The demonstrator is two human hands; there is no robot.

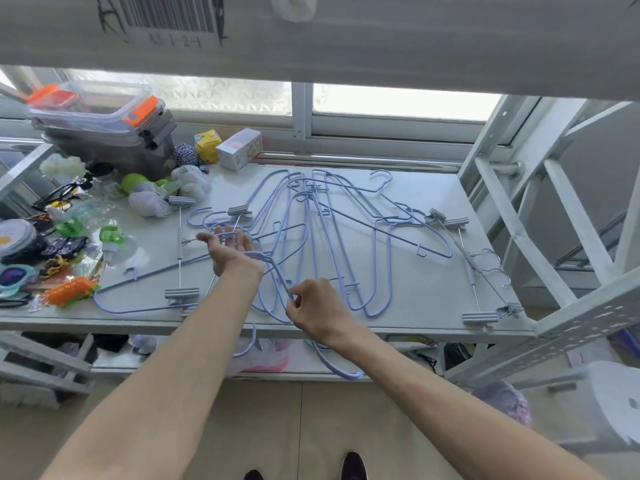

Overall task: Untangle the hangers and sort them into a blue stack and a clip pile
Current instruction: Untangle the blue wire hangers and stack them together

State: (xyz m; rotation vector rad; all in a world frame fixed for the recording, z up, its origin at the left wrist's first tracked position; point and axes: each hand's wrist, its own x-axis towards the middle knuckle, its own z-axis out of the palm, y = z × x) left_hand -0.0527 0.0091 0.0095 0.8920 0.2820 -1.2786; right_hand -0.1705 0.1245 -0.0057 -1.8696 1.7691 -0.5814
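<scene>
A tangle of blue wire hangers [311, 237] covers the middle of the white shelf [433, 292]. My right hand [317, 308] pinches the lower curve of one blue hanger near the front edge. My left hand [230, 247] is palm-up under the hooks of several blue hangers, fingers spread around the wire. Metal clip hangers with grey clips lie at the left [180, 258] and at the right [474, 271]. One blue hanger [337, 367] droops below the shelf's front edge.
Clutter fills the left of the shelf: stacked clear boxes with orange latches [100, 116], a white carton [239, 148], yarn balls, green toys, an orange brush [71, 294]. A white ladder frame [554, 237] rises at right. A lower shelf holds bags.
</scene>
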